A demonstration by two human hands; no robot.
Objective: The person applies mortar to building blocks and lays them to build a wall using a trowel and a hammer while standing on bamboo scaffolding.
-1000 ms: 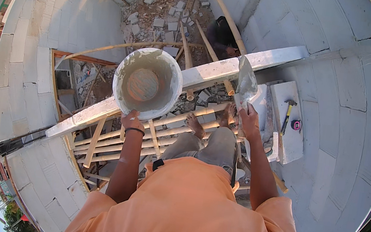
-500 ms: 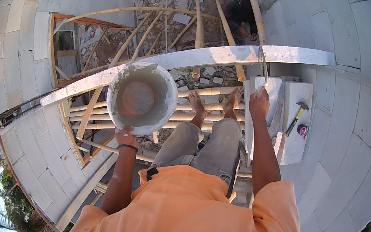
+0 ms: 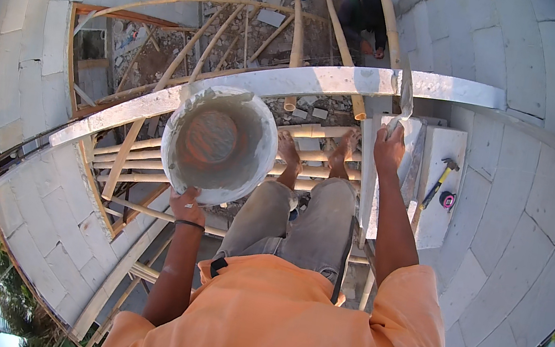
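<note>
A mortar-smeared white bucket (image 3: 262,143) hangs at the left, tilted so its inside faces me, with grey mortar on its walls. My left hand (image 3: 186,207) is closed on its near rim. My right hand (image 3: 389,152) grips the handle of a trowel (image 3: 405,98), whose blade points away over the top of a white block wall (image 3: 292,79). Below that hand stand pale blocks (image 3: 438,213). A hammer (image 3: 443,182) with a yellow and black handle lies on them, beside a pink and black tape measure (image 3: 447,199).
My bare feet (image 3: 345,144) stand on bamboo poles (image 3: 314,172) laid side by side. Beyond the wall, a person (image 3: 364,16) crouches among leaning bamboo poles and block rubble (image 3: 271,18). A wooden frame (image 3: 72,57) is set in the left wall; a block wall (image 3: 512,160) rises at right.
The bucket has tipped and shifted slightly to the right, showing more of its inner wall. The trowel has turned, so its blade shows broader above the wall top.
</note>
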